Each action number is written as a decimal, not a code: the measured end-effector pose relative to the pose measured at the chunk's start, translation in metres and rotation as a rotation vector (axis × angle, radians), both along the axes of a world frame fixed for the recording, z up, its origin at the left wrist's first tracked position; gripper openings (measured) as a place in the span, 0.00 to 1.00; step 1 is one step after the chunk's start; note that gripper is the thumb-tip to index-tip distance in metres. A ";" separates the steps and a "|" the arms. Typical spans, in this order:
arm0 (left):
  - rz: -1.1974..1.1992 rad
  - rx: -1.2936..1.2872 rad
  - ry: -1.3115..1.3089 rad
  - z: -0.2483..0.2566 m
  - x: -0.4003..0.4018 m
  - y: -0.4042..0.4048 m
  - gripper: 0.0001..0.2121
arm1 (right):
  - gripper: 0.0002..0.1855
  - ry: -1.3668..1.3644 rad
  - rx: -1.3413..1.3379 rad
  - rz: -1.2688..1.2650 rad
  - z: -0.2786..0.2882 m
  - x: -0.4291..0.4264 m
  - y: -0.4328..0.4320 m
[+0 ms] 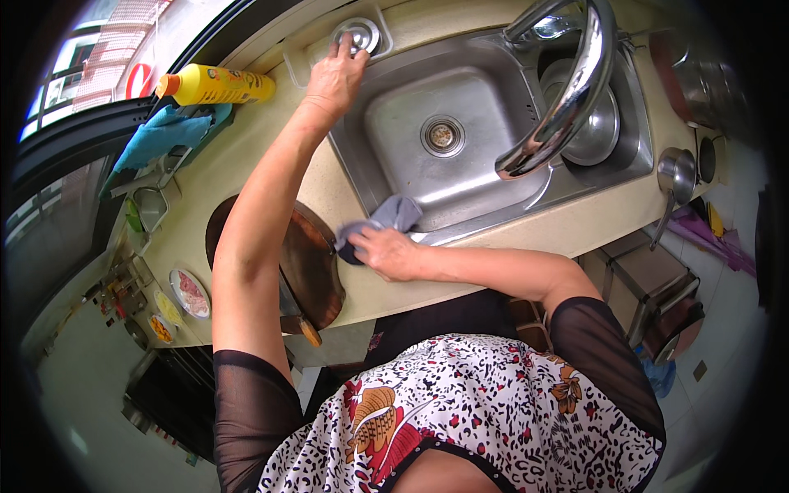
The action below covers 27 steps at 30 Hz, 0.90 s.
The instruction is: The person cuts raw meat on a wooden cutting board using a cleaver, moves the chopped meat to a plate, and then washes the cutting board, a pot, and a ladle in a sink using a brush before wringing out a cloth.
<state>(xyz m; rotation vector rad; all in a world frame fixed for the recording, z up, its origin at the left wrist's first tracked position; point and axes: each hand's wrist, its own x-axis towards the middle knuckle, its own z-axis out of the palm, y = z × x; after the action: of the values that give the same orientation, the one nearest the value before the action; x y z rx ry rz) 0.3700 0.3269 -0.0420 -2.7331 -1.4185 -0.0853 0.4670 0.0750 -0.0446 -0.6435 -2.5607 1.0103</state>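
Observation:
My left hand [338, 74] reaches over the back left corner of the steel sink [425, 160]. Its fingertips touch a round shiny metal piece [359, 35], perhaps a sink strainer or lid, in a clear plastic tray [386, 28]. Whether they grip it is hidden. Near the sink's front left corner, my right hand [388, 254] is closed on a crumpled grey cloth [397, 212]. The cloth lies partly on the beige counter [354, 296] and partly over the sink rim. It looks blurred around the fingers.
A chrome faucet [558, 132] arches over the sink, with metal bowls [595, 132] in the side basin. Left of me lie a round wooden cutting board [314, 265] and a wooden-handled knife [310, 331]. Beyond are a plate of meat [190, 293] and a yellow bottle [222, 85].

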 end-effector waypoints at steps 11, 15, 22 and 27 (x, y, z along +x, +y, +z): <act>-0.005 0.079 -0.111 -0.005 -0.012 0.004 0.12 | 0.14 -0.021 0.009 -0.076 0.000 0.180 -0.067; 0.008 0.071 -0.137 0.014 -0.008 -0.010 0.20 | 0.13 -0.120 0.129 -0.141 0.011 0.246 -0.070; -0.026 0.138 -0.207 0.045 -0.020 -0.070 0.21 | 0.10 -0.432 0.329 -0.494 0.018 0.342 -0.077; -0.100 0.042 -0.293 0.047 -0.028 -0.123 0.20 | 0.16 -0.550 0.298 -1.089 0.013 0.356 -0.080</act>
<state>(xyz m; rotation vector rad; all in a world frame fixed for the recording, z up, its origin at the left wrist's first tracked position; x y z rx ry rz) 0.3417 0.2043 0.0047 -2.8461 -1.3181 -0.5339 0.8228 -0.0049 -0.0311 -2.0797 -2.0573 0.0684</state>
